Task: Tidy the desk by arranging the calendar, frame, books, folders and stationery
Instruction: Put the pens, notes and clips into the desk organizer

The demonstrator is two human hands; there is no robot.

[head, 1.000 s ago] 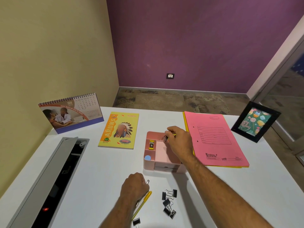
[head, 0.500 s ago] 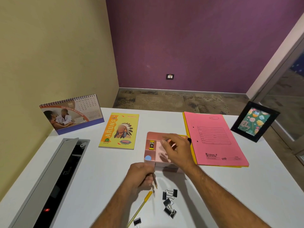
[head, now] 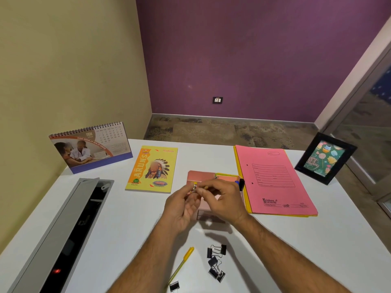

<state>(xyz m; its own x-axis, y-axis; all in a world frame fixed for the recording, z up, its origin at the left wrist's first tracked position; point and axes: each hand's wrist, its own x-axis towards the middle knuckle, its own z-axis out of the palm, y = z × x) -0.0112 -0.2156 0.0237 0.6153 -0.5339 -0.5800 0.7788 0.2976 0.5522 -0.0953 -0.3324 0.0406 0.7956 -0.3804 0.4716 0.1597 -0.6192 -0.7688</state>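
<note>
Both hands [head: 208, 203] over organizer [head: 195, 176], perhaps pinching pencil [head: 200, 188]

White desk [head: 110, 225]. Far left corner: spiral desk calendar [head: 91, 146], standing. Beside it, yellow notebook [head: 152, 169], flat. Centre: pink desk organizer [head: 203, 176]. To its right, pink file folder [head: 273, 180] stacked on a yellow one. Far right corner: black picture frame [head: 325, 158], propped. Near edge: yellow pen [head: 181, 265], black binder clips [head: 216, 262]. Left side: grey cable tray [head: 63, 233], lid open
</note>
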